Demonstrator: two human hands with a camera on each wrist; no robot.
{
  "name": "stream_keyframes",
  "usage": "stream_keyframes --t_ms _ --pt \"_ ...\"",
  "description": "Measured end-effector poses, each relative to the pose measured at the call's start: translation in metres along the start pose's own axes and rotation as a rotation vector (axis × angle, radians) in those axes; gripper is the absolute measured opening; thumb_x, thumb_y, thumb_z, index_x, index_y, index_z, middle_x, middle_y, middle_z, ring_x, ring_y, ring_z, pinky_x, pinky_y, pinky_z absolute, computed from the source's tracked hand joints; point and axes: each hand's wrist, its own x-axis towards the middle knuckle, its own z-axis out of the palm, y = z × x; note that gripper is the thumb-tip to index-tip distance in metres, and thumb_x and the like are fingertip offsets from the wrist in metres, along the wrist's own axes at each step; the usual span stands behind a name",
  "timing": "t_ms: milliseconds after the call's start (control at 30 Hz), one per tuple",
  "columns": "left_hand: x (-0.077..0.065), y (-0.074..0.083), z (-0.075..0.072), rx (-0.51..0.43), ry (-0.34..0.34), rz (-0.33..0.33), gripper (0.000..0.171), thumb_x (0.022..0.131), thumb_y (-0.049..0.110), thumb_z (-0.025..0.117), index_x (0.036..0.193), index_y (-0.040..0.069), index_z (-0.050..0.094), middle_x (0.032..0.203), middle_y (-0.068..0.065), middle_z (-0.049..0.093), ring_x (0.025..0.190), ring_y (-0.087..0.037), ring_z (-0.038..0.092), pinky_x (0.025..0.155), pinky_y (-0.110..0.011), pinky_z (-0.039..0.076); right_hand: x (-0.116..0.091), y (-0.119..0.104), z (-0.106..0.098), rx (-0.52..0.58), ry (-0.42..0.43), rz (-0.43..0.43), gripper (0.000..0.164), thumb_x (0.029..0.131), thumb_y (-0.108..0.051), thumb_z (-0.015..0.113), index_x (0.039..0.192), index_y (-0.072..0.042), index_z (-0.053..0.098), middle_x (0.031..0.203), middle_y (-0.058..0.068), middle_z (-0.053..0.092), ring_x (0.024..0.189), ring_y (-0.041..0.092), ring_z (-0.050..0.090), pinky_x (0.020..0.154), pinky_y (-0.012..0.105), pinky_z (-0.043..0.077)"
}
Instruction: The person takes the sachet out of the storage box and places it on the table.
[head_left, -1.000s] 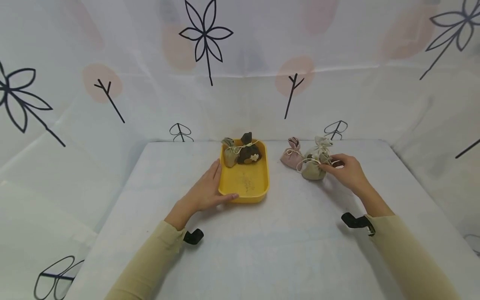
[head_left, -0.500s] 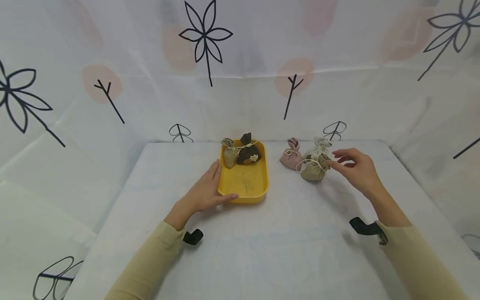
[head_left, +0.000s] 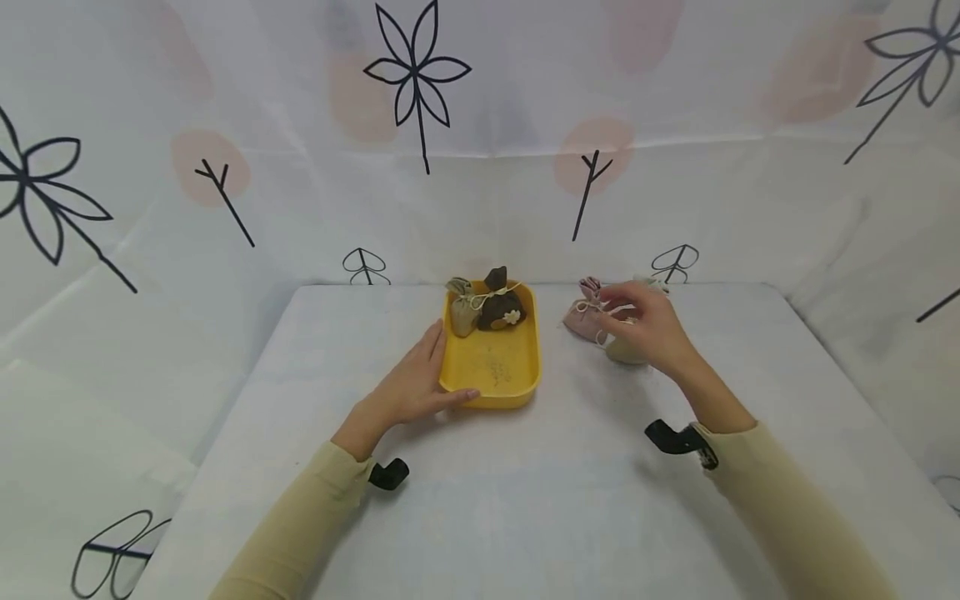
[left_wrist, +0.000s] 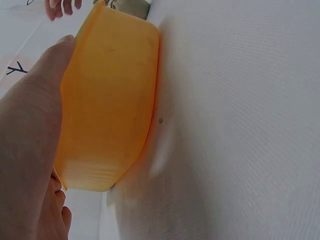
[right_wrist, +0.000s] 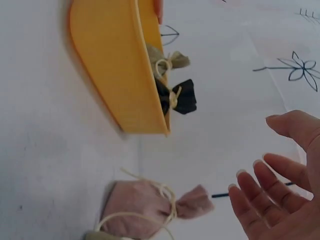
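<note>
Touching the tray (head_left: pixel 487 362) on the worktop (head_left: pixel 495 500) with the straight-fingered left hand (head_left: pixel 407 385); hovering near the pink sack (right_wrist: pixel 136 207) with the right hand (head_left: pixel 651 329), loosely spread. Inside the tray, two sacks (head_left: pixel 500 311); on the cloth (head_left: pixel 487 208), drawn flowers (head_left: pixel 415 72).

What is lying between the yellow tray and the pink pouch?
In the head view, only bare white tabletop separates the yellow tray and pink pouch.

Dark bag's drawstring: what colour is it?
The drawstring on the dark bag is pale cream, clearest in the right wrist view.
</note>
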Motion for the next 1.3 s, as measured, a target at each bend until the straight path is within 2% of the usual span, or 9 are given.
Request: stream_keyframes --t_ms 133,233,467,733,1033,1300 --pt "0.001 0.000 0.000 0.000 -0.001 0.003 0.132 0.079 0.096 0.039 0.164 0.004 -0.003 0.173 -0.011 -0.005 0.158 -0.027 0.008 0.126 -0.041 0.017 0.017 -0.006 0.021 0.030 -0.058 0.003 0.041 0.097 -0.019 0.072 0.133 -0.001 0.062 0.129 0.017 0.062 0.116 0.034 0.061 0.100 0.046 0.053" --pt "0.000 0.000 -0.001 -0.008 -0.003 0.008 0.131 0.079 0.095 0.040 0.164 0.004 -0.002 0.172 -0.011 -0.004 0.158 -0.027 0.009 0.126 -0.041 0.018 0.028 -0.011 0.034 0.052 -0.093 0.012 0.043 0.097 -0.023 0.072 0.134 -0.003 0.061 0.129 0.015 0.061 0.118 0.034 0.060 0.102 0.051 0.052" --pt "-0.001 0.002 -0.005 -0.012 -0.004 0.003 0.131 0.080 0.094 0.041 0.164 0.004 -0.002 0.173 -0.011 -0.004 0.158 -0.027 0.009 0.126 -0.041 0.018 0.056 -0.017 0.061 0.084 -0.147 0.006 0.049 0.095 -0.017 0.075 0.137 0.001 0.058 0.134 0.021 0.058 0.121 0.037 0.059 0.104 0.049 0.051" --pt "0.000 0.001 -0.003 -0.014 -0.010 0.004 0.131 0.079 0.095 0.040 0.164 0.004 0.000 0.173 -0.010 -0.003 0.158 -0.026 0.009 0.126 -0.041 0.017 0.084 -0.011 0.085 0.075 -0.240 0.085 0.060 0.096 -0.023 0.074 0.145 0.003 0.050 0.144 0.022 0.053 0.130 0.037 0.054 0.106 0.050 0.050" --pt "0.002 0.002 -0.003 -0.022 -0.004 0.018 0.132 0.079 0.095 0.041 0.164 0.003 0.001 0.173 -0.011 -0.002 0.158 -0.026 0.010 0.126 -0.041 0.018 0.110 0.000 0.100 0.003 -0.277 0.098 0.054 0.098 -0.020 0.069 0.145 0.003 0.051 0.141 0.022 0.058 0.132 0.038 0.053 0.110 0.052 0.046" --pt "0.000 0.001 -0.003 -0.019 -0.010 0.008 0.132 0.079 0.094 0.042 0.164 0.003 0.000 0.173 -0.011 -0.004 0.158 -0.026 0.009 0.126 -0.040 0.017 0.117 -0.001 0.112 -0.032 -0.343 0.121 0.051 0.098 -0.017 0.067 0.143 0.005 0.053 0.138 0.025 0.059 0.127 0.038 0.056 0.111 0.051 0.046"
